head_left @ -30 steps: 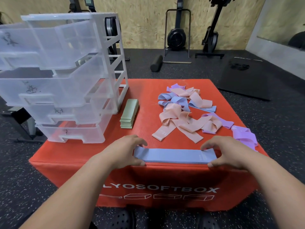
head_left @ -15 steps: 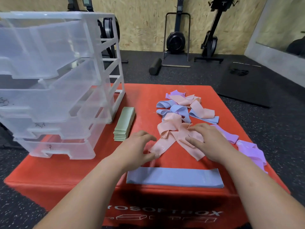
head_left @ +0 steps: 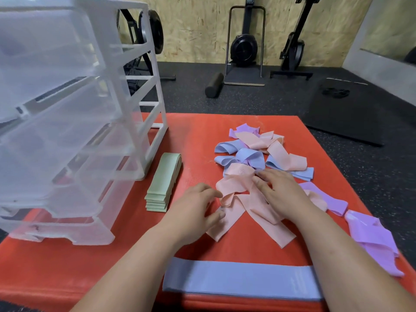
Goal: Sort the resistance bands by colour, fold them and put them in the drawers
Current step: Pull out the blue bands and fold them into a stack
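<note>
A tangle of pink bands [head_left: 238,183] lies in the middle of the red soft box [head_left: 198,131]. My left hand [head_left: 195,210] touches its left edge with loosely curled fingertips and thumb. My right hand [head_left: 281,192] rests flat on the pink bands with its fingers stretched out. A flattened blue band [head_left: 236,280] lies along the near edge, between my forearms. Loose blue bands [head_left: 245,156] sit behind the pink ones, and purple bands [head_left: 371,239] lie at the right. Folded green bands [head_left: 163,183] are stacked beside the clear drawer unit [head_left: 67,113].
The drawer unit fills the box's left side, with its drawers pulled partly out. More pink and purple bands [head_left: 252,134] lie at the back of the heap. Beyond the box are a black mat [head_left: 337,113], a foam roller [head_left: 213,87] and gym machines [head_left: 244,48].
Both hands let go of the flattened blue band at the near edge and moved forward onto the pink bands. My view came closer to the box.
</note>
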A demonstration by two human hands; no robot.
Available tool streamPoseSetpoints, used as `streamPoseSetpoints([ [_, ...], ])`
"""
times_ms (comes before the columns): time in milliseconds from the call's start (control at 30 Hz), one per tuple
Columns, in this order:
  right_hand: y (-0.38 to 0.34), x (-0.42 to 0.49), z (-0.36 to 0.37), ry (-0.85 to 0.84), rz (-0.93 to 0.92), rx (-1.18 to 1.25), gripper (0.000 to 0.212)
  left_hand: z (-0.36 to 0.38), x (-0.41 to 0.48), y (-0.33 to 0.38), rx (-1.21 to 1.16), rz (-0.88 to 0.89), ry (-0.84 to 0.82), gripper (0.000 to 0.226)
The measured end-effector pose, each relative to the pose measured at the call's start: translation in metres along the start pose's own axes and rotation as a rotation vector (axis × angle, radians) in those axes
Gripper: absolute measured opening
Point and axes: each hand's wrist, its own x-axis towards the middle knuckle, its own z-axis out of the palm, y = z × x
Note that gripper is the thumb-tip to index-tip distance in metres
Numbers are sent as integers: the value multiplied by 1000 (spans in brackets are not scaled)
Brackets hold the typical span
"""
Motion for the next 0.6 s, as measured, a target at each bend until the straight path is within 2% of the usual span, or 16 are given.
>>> streamPoseSetpoints([
  [100,-7,-4,-11,108,-10,70,47,0,4,3,-18,-6,12,44],
  [167,-15,-10,-26,272,-16,176,27,-1,6,5,-21,-3,44,42],
  [267,-27,-23,-52,517,-11,470,16,-6,6,9,-37,-5,110,35],
  [367,-37,-39,-73,554,-15,808,15,-11,3,14,-62,17,181,31],
  [533,-40,-61,-99,537,-37,1159,24,-16,-4,23,-93,37,245,23],
  [600,-29,-66,-99,477,40,1154,26,-15,-6,29,-114,42,271,21],
])
